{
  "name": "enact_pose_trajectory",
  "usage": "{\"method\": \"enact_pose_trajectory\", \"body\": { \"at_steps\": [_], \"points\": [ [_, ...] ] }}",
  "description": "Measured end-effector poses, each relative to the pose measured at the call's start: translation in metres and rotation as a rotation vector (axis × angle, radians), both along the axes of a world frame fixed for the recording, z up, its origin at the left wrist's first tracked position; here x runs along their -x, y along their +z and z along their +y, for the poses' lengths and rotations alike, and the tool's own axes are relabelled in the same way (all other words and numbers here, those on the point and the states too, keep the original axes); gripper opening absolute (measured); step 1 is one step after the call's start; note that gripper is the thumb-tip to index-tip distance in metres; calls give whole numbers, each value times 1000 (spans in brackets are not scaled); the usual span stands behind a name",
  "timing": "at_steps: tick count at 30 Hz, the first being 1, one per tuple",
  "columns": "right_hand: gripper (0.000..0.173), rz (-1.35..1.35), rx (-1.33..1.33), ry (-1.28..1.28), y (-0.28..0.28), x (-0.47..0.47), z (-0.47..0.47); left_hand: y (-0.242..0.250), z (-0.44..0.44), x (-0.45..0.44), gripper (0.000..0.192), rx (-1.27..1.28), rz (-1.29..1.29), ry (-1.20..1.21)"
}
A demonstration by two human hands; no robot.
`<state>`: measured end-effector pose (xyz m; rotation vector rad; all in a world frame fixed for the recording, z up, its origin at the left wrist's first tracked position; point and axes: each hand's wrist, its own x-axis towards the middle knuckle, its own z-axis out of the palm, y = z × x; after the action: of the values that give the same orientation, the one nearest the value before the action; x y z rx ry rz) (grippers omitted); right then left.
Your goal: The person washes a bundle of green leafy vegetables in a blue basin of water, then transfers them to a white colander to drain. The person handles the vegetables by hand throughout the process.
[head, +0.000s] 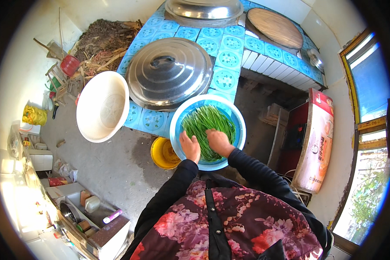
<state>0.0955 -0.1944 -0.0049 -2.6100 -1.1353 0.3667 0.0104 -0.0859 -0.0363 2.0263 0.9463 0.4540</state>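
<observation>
A blue basin with a pale rim [175, 120] holds a heap of long, thin greens that look like garlic chives [203, 122], apparently in water. My right hand [219, 143] is curled into the right side of the heap, its fingertips hidden among the stalks. At the near left inside the basin, my left hand [190, 147] rests against the edge of the greens with its fingers apart. The basin sits at the near corner of a blue tiled stove [226, 79], just in front of a large domed metal lid [170, 73].
Left of the stove is a white plastic colander [104, 107]; a yellow bucket [164, 152] stands below the basin. A second metal lid [204, 9] and a round wooden board [274, 27] lie farther back. A printed cabinet [315, 143] stands at right, firewood [107, 60] at far left.
</observation>
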Motion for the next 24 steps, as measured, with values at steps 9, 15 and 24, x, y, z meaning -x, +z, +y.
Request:
{"method": "enact_pose_trajectory", "body": {
  "at_steps": [9,15,24],
  "points": [
    [15,120,-373,-384,-46,-51,-9,-12,-19,-49,17,1246,-72,237],
    [27,291,-240,-273,-56,-26,17,-64,10,-40,36,1366,-136,305],
    [19,2,0,-174,-52,-6,24,-36,7,-48,64,1297,-66,419]
  ]
}}
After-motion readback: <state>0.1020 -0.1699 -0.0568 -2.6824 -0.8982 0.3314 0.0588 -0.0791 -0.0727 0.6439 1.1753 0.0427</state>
